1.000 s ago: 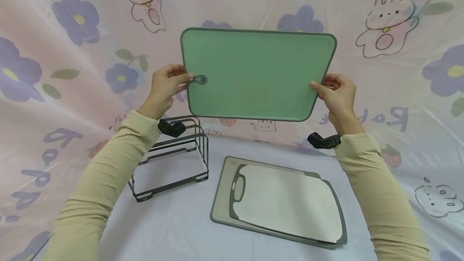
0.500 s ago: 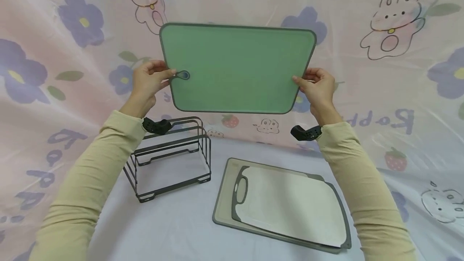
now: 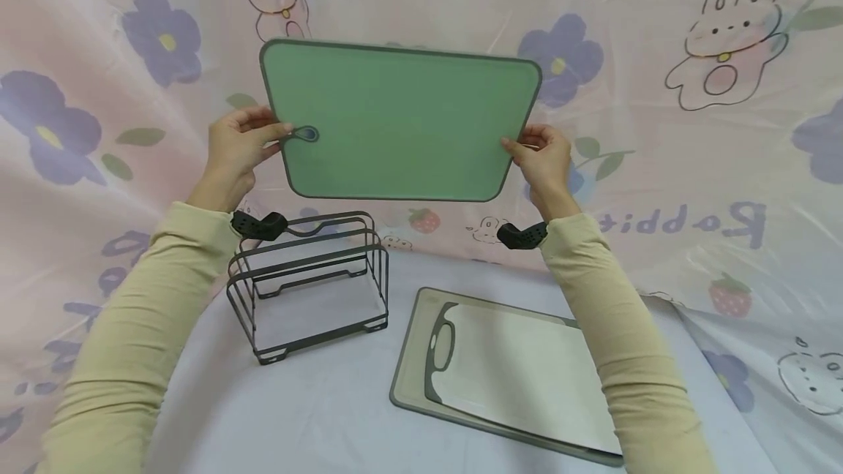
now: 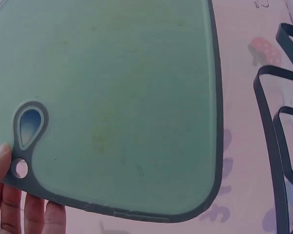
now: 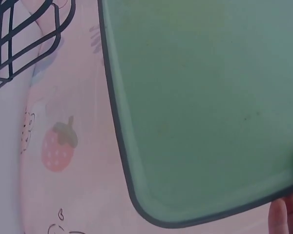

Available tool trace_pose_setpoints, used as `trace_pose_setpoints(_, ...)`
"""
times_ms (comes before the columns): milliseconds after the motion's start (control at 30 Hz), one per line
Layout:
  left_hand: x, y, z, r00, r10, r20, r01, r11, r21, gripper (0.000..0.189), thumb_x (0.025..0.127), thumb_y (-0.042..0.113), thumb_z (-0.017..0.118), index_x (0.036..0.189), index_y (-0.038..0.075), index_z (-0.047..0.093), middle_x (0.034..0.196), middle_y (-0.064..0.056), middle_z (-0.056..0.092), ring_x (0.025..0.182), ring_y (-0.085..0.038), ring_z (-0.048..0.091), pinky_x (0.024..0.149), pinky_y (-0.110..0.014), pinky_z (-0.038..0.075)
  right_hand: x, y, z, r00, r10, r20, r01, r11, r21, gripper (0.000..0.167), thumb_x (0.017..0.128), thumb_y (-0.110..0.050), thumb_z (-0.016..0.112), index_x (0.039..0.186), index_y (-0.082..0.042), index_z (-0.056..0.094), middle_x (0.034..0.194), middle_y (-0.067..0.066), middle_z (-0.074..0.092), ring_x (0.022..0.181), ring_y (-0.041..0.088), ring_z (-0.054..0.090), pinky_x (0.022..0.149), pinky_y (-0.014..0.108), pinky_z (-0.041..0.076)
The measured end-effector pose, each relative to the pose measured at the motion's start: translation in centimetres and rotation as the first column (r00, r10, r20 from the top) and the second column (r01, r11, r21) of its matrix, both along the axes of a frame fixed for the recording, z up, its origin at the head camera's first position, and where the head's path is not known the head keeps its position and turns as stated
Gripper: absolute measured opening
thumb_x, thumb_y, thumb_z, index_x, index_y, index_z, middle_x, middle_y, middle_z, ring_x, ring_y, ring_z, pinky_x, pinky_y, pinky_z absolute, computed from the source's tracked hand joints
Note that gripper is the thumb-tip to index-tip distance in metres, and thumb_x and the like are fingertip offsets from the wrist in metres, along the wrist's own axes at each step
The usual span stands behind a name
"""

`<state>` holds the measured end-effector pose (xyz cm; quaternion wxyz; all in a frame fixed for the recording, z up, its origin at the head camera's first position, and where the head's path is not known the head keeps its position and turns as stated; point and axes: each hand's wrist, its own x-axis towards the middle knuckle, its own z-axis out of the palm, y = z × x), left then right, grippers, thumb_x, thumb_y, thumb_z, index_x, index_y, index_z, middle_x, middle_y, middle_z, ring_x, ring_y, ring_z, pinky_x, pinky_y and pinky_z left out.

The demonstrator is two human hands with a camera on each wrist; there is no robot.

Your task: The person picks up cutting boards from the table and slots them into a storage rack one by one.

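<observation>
A green cutting board (image 3: 402, 123) with a dark grey rim is held up in the air between both hands. My left hand (image 3: 240, 148) pinches its left edge, thumb beside the teardrop-shaped inset (image 4: 30, 126) and fingers behind the board. On the opposite short edge my right hand (image 3: 545, 159) pinches with the thumb in front; in the right wrist view only some fingertips (image 5: 278, 217) show under the rim. Below and left stands a black wire rack (image 3: 316, 346) with upright dividers, its slots holding no boards. The lifted board's lower edge hangs above and behind the rack.
On the white table (image 3: 316, 415), right of the rack, a white cutting board (image 3: 520, 364) with grey ends and a handle slot lies on a larger beige board (image 3: 411, 357). The right sleeve (image 3: 626, 342) covers their right end. A patterned curtain (image 3: 632, 167) hangs behind.
Both hands have carried the green board leftward, from above the lying boards toward the rack. The grips look the same. The head view has shifted slightly.
</observation>
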<state>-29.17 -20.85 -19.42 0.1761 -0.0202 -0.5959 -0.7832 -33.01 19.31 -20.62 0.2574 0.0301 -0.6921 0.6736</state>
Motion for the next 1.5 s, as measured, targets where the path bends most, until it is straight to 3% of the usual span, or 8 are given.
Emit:
trace_pose_setpoints(233,0.4,-1.3,0.1,1.0,-0.005,0.029,0.006,1.0,-0.017,0.028,0.077,-0.004,0.079,0.098,0.005,0.064,0.097,-0.005,0.058,0.081,-0.012,0.064,0.074,-0.024,0.055,-0.9,-1.2,-0.2,0.999,0.035,0.006,-0.035,0.999,-0.033,0.022,0.08,0.001,0.078,0.094,-0.007,0.062,0.087,0.001,0.063,0.073,0.01,0.058,0.067,0.024,0.049)
trace_pose_setpoints(533,0.9,-3.2,-0.2,1.0,0.028,-0.004,-0.027,0.997,0.074,0.025,0.074,-0.009,0.08,0.09,0.005,0.068,0.089,-0.004,0.063,0.077,-0.012,0.065,0.07,-0.024,0.056,-1.7,-3.4,-0.2,0.998,0.066,0.018,-0.066,0.998,-0.013,0.022,0.08,0.001,0.078,0.092,-0.008,0.062,0.088,0.002,0.062,0.074,0.011,0.057,0.068,0.026,0.049)
trace_pose_setpoints(867,2.1,-5.1,-0.9,0.998,0.066,-0.004,-0.065,0.993,0.103,0.024,0.075,-0.01,0.079,0.09,0.005,0.068,0.087,-0.004,0.063,0.076,-0.013,0.065,0.071,-0.024,0.055,-2.9,-6.2,-0.9,0.994,0.103,0.024,-0.103,0.995,-0.002,0.022,0.081,0.002,0.077,0.094,-0.007,0.061,0.089,0.003,0.062,0.078,0.013,0.058,0.071,0.028,0.051)
trace_pose_setpoints(1167,3.3,-6.5,-1.5,0.994,0.11,-0.001,-0.109,0.988,0.106,0.024,0.075,-0.01,0.078,0.09,0.005,0.067,0.085,-0.003,0.063,0.073,-0.011,0.066,0.068,-0.024,0.056,-3.0,-8.2,-1.8,0.99,0.128,0.052,-0.129,0.992,0.011,0.021,0.081,-0.001,0.078,0.096,-0.005,0.063,0.089,0.004,0.062,0.079,0.013,0.058,0.071,0.028,0.05)
trace_pose_setpoints(1500,4.5,-7.5,-2.1,0.989,0.137,0.058,-0.142,0.986,0.093,0.026,0.074,-0.009,0.08,0.091,0.006,0.068,0.09,-0.003,0.06,0.076,-0.011,0.064,0.07,-0.023,0.055,-3.1,-9.4,-2.8,0.984,0.156,0.08,-0.159,0.987,0.032,0.022,0.081,-0.001,0.078,0.094,-0.006,0.061,0.088,0.003,0.062,0.077,0.013,0.059,0.07,0.027,0.052)
